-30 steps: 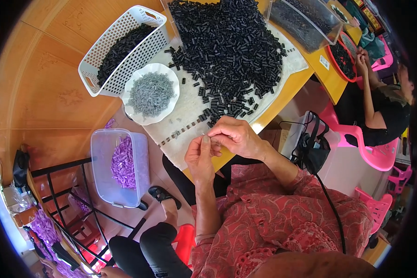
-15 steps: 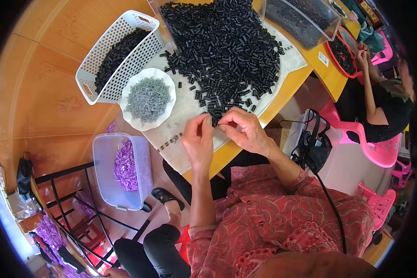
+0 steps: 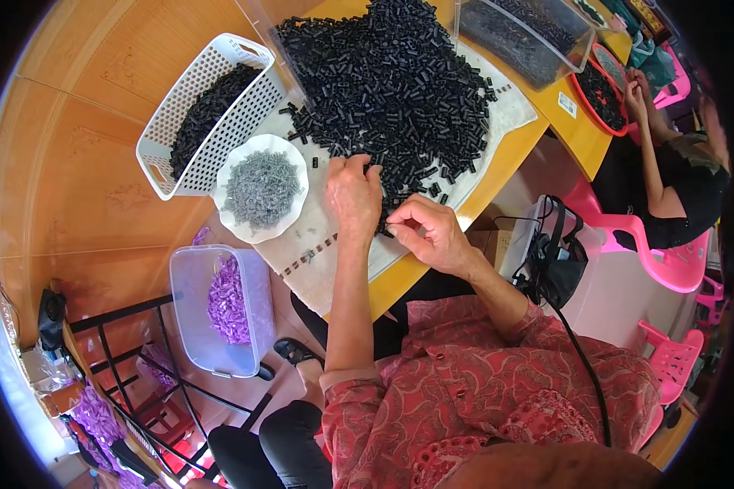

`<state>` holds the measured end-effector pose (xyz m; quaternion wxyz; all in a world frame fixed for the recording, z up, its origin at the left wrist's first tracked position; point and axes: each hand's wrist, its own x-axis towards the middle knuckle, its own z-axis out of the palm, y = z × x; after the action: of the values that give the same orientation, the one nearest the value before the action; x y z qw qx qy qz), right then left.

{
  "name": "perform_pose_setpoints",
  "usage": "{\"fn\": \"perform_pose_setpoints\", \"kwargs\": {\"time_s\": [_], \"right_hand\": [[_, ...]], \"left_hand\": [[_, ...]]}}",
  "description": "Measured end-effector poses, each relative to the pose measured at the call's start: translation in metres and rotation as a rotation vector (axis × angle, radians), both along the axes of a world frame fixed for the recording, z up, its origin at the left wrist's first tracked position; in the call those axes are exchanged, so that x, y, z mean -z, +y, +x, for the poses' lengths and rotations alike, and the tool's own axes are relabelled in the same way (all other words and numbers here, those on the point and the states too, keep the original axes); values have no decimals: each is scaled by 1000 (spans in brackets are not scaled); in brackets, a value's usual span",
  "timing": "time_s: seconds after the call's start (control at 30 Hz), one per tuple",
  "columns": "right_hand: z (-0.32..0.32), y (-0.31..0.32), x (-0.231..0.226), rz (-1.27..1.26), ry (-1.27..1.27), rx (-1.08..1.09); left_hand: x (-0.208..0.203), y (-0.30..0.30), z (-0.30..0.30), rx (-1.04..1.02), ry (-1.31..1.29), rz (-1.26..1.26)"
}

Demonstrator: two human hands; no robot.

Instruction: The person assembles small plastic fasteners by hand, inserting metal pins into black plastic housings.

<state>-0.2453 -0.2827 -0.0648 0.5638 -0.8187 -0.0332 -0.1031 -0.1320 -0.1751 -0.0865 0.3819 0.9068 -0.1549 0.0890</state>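
A large heap of small black tube-like plastic pieces point(image 3: 383, 98) lies on a pale cloth point(image 3: 310, 273) in front of me. At its near left edge my left hand point(image 3: 354, 196) is bent over, thumb and fingers curled down among the pieces; the fingertips are partly hidden. Just to the right, my right hand point(image 3: 431, 232) hovers by the heap's near tip in a closed pinch. A small dark bit shows at its fingertips, too small to name. Left of my left hand, a white scalloped bowl point(image 3: 220, 204) holds many small clear-grey pieces.
A white perforated basket point(image 3: 156, 155) of black pieces stands at left. Below it is a clear bin point(image 3: 257, 326) with purple pieces. A clear box point(image 3: 538, 69) and a red basin point(image 3: 624, 130) stand far right, near another person point(image 3: 669, 187). A black bag point(image 3: 564, 277) sits beside the table.
My left hand has moved away from my right hand, up and forward to the heap's edge. My right hand stays pinched, shifted slightly. The view has tilted a little.
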Motion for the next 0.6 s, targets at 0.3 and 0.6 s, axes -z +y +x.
{"fn": "perform_pose_setpoints", "kwargs": {"time_s": [0.3, 0.6], "right_hand": [[0, 1, -2, 25, -2, 10], [-3, 4, -1, 108, -5, 17]], "left_hand": [[6, 8, -1, -2, 263, -429], [-7, 33, -45, 106, 729, -1339]]}}
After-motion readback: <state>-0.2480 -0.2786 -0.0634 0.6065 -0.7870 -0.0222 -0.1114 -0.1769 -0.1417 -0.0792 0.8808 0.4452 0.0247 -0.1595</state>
